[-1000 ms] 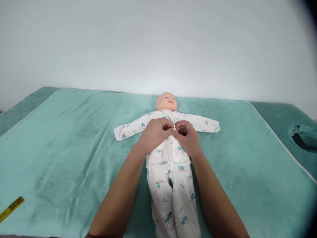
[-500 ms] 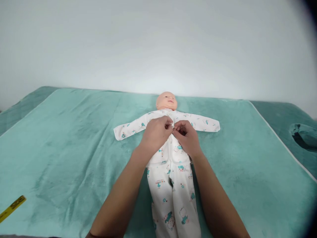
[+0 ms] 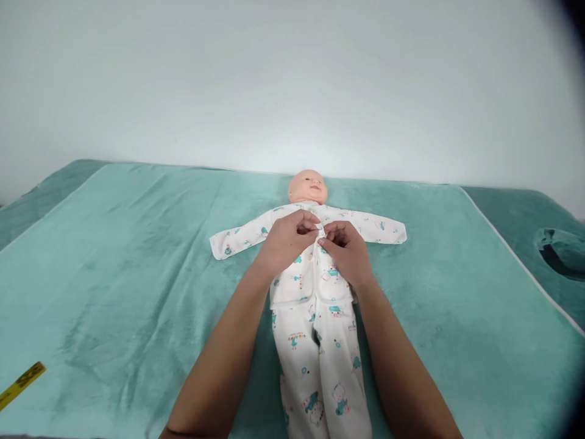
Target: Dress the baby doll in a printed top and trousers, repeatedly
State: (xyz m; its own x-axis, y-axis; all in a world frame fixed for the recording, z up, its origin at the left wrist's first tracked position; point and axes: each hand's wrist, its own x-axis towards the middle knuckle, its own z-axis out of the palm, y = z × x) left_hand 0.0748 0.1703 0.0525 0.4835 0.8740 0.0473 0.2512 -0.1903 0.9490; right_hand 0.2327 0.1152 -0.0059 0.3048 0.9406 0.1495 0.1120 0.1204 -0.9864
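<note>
A baby doll (image 3: pixel 308 186) lies on its back on a teal blanket (image 3: pixel 137 256), dressed in a white printed shirt (image 3: pixel 301 277) and matching trousers (image 3: pixel 320 360), with its sleeves spread out to both sides. My left hand (image 3: pixel 286 241) and my right hand (image 3: pixel 348 251) meet over the doll's chest. Both are closed in a pinch on the front edges of the shirt, at a small fastening between the fingertips. The fastening itself is mostly hidden by my fingers.
A yellow measuring strip (image 3: pixel 21 384) lies at the blanket's near left edge. A dark teal surface with a round hollow (image 3: pixel 560 250) shows at the right beyond the blanket's white hem. A plain pale wall rises behind.
Both hands have stayed at the doll's chest, shifting very slightly upward along the shirt front. The fingers keep working at the same spot.
</note>
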